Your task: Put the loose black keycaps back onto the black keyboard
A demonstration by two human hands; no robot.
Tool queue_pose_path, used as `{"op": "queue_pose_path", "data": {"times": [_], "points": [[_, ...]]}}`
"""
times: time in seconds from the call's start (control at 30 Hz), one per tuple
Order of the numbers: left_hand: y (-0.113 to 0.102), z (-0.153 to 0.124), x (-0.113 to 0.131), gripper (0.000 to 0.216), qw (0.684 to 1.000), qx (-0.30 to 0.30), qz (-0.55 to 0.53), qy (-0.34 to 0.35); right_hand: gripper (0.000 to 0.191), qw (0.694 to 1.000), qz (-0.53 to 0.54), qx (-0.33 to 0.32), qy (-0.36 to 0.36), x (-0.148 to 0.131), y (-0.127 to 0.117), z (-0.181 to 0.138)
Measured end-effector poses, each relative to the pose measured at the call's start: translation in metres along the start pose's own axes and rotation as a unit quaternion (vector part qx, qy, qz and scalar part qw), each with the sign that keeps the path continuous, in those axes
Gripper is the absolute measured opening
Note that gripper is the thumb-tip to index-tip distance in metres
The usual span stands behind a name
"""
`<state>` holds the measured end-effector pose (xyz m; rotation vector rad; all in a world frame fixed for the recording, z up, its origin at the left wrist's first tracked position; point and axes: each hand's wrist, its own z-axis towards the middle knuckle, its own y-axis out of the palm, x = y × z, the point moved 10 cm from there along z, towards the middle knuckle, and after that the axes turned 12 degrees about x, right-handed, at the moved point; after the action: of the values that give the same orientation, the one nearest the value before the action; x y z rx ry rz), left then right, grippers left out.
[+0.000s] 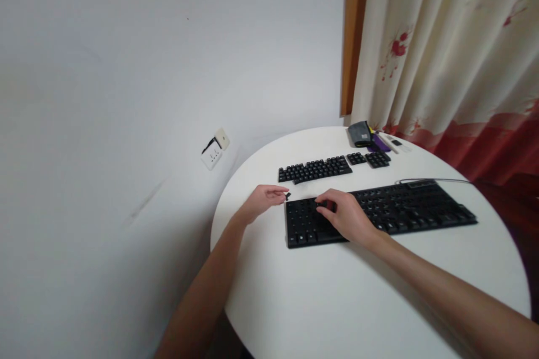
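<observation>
A black keyboard [404,210] lies across the round white table [337,303]. My left hand [263,201] hovers just left of its upper left corner and pinches a small black keycap [287,196] between thumb and fingertips. My right hand [347,216] rests palm down on the keyboard's left part, fingers curled onto the keys; what they press or grip is hidden. Behind the keyboard, removed keycaps [315,170] lie laid out in rows, with two smaller groups [373,158] to their right.
A grey pouch [360,133], a purple item [381,142] and a small white tool [398,144] sit at the table's far edge. The keyboard cable [442,180] runs right. A curtain [446,50] hangs behind; a wall socket [214,149] is at left.
</observation>
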<state>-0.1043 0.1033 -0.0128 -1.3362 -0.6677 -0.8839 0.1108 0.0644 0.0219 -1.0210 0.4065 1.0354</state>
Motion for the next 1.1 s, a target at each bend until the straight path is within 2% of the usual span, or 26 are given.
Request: {"op": "queue_pose_path", "data": {"times": [0.1, 0.2, 0.43, 0.6, 0.9, 1.1], "points": [[0.017, -0.015, 0.005, 0.044, 0.99, -0.111, -0.054, -0.06, 0.011, 1.0, -0.004, -0.006, -0.004, 0.001, 0.001, 0.0], [0.029, -0.028, 0.016, 0.041, 0.98, -0.182, -0.045, -0.069, 0.011, 1.0, -0.007, -0.01, -0.014, -0.001, 0.002, 0.0], [0.048, -0.042, 0.031, 0.035, 0.967, -0.253, 0.004, -0.001, 0.011, 0.999, -0.008, -0.029, -0.02, -0.004, 0.01, -0.005], [0.054, -0.045, 0.035, 0.032, 0.964, -0.264, 0.025, 0.021, 0.011, 0.999, -0.01, -0.041, -0.014, -0.004, 0.014, -0.008], [0.053, -0.047, 0.05, 0.029, 0.971, -0.225, 0.048, 0.072, 0.012, 0.999, 0.0, -0.049, -0.02, -0.007, 0.018, -0.009], [0.055, -0.047, 0.05, 0.029, 0.972, -0.214, 0.064, 0.079, 0.011, 0.998, 0.019, -0.063, -0.013, -0.008, 0.025, -0.014]]}}
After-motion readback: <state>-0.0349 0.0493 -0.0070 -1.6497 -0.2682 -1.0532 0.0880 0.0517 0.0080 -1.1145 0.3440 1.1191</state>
